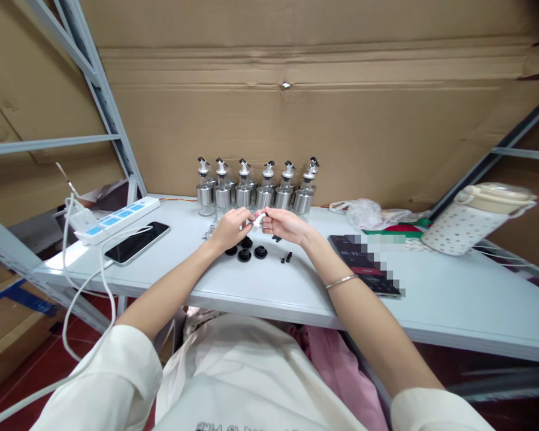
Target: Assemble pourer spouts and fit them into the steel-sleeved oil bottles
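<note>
A small white spout piece [259, 219] is being pinched between the fingertips of the left hand [232, 229] and the right hand [284, 224], both of which are being held close together just above the white table [453, 299], in front of the middle of the bottle row. Both hands are being kept closed on the piece — its exact shape cannot be told at this size. Directly below the hands, three round black caps [246, 249] are being left lying on the tabletop, with two small black plugs [286, 258] just to their right. Behind the hands, a row of six glass oil dispenser bottles [256, 188] with steel collars and pourer tops is being kept upright against the cardboard backing [323, 108]. To the left, a black smartphone [137, 242] is being charged by a white cable from a white power strip [117, 219]. To the right, a second phone [363, 263] — its screen lit — is lying near the right forearm, which is bearing a thin bracelet [341, 281]. Further right, a crumpled clear plastic bag [363, 212] and a polka-dotted jug [471, 220] with a cream lid are being stored.
</note>
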A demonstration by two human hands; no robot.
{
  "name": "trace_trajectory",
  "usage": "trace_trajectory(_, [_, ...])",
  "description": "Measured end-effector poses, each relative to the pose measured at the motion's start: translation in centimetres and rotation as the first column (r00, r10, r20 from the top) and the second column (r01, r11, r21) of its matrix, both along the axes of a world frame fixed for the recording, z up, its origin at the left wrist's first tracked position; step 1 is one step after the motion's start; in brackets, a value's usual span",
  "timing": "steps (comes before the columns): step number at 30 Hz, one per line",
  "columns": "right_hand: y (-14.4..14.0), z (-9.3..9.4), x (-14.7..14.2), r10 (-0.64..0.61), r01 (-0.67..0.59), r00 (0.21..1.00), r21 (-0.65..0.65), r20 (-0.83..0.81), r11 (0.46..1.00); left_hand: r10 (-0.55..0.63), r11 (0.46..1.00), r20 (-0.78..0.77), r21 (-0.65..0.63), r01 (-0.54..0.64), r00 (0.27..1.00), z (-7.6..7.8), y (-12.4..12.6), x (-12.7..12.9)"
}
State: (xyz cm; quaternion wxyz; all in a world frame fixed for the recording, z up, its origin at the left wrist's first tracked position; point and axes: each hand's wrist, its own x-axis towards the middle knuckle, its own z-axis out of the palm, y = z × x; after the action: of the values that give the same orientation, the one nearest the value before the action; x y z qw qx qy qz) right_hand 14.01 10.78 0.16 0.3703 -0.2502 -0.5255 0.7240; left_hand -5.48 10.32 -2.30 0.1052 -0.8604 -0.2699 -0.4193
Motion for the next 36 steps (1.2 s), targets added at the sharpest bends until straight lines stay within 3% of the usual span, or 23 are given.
trace_trajectory(16, [-0.66,0.34,-0.54,-0.052,0.050,0.998,0.065,0.035,0.997,0.055,0.977,-0.003,-0.206,-0.055,0.998,0.32,-0.33,0.23])
trace_trajectory(24, [-0.53,0.66,-0.80,-0.225,0.224,0.974,0.046,0.019,0.973,0.100,0.921,-0.258,-0.341,-0.187,0.961,0.48,0.03,-0.02])
trace_trajectory(36, [-0.39,0.76,-0.77,-0.287,0.287,0.958,0.018,0.008,0.958,0.083,0.918,-0.289,-0.349,-0.186,0.954,0.30,0.26,-0.28])
